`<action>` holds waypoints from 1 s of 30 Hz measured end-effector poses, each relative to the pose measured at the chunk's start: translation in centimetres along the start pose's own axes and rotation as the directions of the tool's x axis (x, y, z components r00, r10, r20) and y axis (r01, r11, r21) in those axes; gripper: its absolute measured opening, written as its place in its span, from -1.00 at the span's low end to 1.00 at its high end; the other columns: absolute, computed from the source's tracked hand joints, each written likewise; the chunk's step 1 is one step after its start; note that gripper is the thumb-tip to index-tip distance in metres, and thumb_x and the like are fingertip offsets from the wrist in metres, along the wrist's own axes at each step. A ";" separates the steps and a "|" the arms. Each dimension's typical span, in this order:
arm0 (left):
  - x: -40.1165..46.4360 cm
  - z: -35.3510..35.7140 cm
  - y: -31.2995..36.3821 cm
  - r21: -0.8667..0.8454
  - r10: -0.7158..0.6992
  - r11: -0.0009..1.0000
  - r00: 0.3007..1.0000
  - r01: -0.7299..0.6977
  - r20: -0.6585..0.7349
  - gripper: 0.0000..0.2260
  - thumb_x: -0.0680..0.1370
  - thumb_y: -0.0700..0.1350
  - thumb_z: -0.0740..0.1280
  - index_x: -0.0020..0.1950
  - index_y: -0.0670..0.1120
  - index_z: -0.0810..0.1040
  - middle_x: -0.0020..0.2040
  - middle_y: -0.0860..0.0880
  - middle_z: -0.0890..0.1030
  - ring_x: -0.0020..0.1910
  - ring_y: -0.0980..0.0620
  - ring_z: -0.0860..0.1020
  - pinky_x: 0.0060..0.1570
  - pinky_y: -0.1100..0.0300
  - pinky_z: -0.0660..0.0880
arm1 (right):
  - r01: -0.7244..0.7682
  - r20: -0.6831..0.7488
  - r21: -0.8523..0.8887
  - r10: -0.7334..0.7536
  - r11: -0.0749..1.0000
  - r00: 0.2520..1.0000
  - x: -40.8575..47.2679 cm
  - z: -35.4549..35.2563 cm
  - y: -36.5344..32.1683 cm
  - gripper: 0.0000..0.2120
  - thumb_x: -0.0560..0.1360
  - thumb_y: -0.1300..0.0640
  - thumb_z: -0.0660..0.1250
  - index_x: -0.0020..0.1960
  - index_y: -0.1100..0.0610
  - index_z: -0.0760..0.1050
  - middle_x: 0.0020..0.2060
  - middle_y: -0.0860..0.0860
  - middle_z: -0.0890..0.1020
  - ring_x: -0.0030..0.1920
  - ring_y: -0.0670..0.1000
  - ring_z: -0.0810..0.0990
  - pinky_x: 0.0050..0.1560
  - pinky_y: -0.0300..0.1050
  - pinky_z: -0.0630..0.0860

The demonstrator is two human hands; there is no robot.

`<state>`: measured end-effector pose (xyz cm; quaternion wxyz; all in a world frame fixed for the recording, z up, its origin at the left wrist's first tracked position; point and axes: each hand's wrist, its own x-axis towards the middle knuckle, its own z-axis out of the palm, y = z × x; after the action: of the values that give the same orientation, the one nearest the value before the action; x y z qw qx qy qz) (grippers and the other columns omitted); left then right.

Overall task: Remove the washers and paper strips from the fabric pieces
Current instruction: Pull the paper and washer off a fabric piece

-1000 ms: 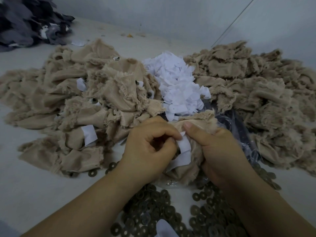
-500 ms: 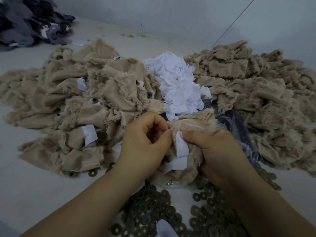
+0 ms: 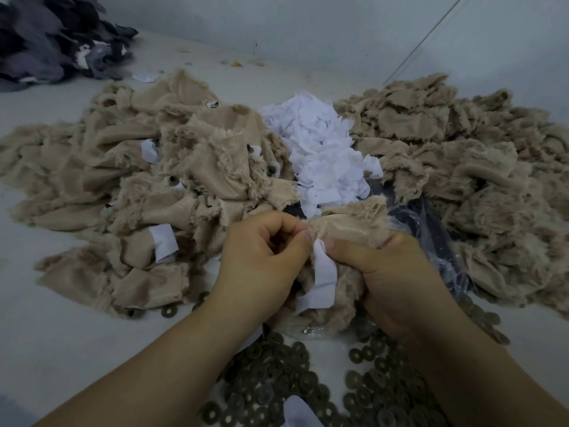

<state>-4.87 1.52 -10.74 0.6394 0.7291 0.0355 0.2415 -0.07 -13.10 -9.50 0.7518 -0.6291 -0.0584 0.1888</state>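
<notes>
Left hand (image 3: pixel 261 266) pinches fabric piece (image 3: pixel 348 226); right hand (image 3: pixel 388 272) grips it and blank paper strip (image 3: pixel 323 278); washers (image 3: pixel 308 396) below.

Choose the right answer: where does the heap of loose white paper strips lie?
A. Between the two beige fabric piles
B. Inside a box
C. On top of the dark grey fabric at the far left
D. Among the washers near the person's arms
A: the white paper heap sits in the middle, with the left fabric pile on one side and the right fabric pile on the other.
</notes>
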 end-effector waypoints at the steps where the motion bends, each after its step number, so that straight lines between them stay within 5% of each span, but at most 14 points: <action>1: 0.0 0.0 0.0 -0.008 -0.009 1.000 1.000 0.009 -0.004 -0.79 0.52 -0.28 0.39 -0.27 -0.05 0.63 -0.38 -0.03 0.61 -0.42 0.13 0.52 -0.41 0.25 0.49 | -0.005 -0.003 0.005 0.005 1.000 1.000 0.0 0.0 0.0 -0.65 0.12 0.08 0.57 -0.12 0.16 0.73 -0.12 0.19 0.75 -0.11 0.22 0.75 -0.16 0.06 0.67; 9: -0.1 0.2 -0.1 -0.084 -0.057 0.995 0.998 0.059 0.028 -0.84 0.44 -0.06 0.39 -0.28 -0.12 0.60 -0.37 -0.11 0.61 -0.43 -0.13 0.52 -0.45 0.09 0.48 | -0.012 -0.001 0.012 0.012 1.000 1.000 -0.1 0.1 0.0 -0.70 0.17 0.10 0.55 -0.11 0.14 0.74 -0.11 0.18 0.75 -0.10 0.21 0.75 -0.15 0.04 0.68; 16: 0.0 -0.1 -0.2 -0.132 -0.117 0.984 0.993 0.118 0.015 -0.76 0.53 -0.27 0.39 -0.32 -0.07 0.64 -0.40 -0.05 0.60 -0.43 0.08 0.52 -0.42 0.20 0.48 | -0.016 0.041 -0.015 0.017 1.000 0.999 -0.3 0.2 -0.2 -0.65 0.14 0.14 0.58 -0.09 0.18 0.72 -0.10 0.20 0.74 -0.08 0.21 0.74 -0.14 0.03 0.68; 22: 0.2 0.1 -0.2 -0.176 -0.125 0.977 0.992 0.122 -0.007 -0.80 0.58 -0.24 0.33 -0.21 -0.28 0.61 -0.29 -0.29 0.63 -0.29 -0.27 0.59 -0.28 -0.03 0.58 | 0.050 0.137 -0.006 -0.049 0.999 0.989 -0.3 0.2 -0.4 -0.69 0.20 0.17 0.57 -0.06 0.12 0.73 -0.05 0.16 0.75 -0.01 0.16 0.74 -0.07 -0.03 0.67; 30: -0.1 0.1 0.1 -0.231 -0.189 0.955 0.982 0.189 0.023 -0.74 0.59 -0.21 0.32 -0.30 -0.14 0.60 -0.43 -0.11 0.58 -0.47 0.08 0.49 -0.48 0.27 0.44 | 0.060 0.087 -0.012 -0.059 0.998 0.994 -0.2 0.1 -0.2 -0.62 0.13 0.08 0.60 -0.06 0.08 0.74 -0.06 0.13 0.75 -0.02 0.16 0.74 -0.08 -0.03 0.67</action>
<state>-4.88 1.38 -10.71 0.7403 0.6427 0.0763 0.1817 -0.25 -13.07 -9.25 0.7492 -0.6237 -0.1109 0.1931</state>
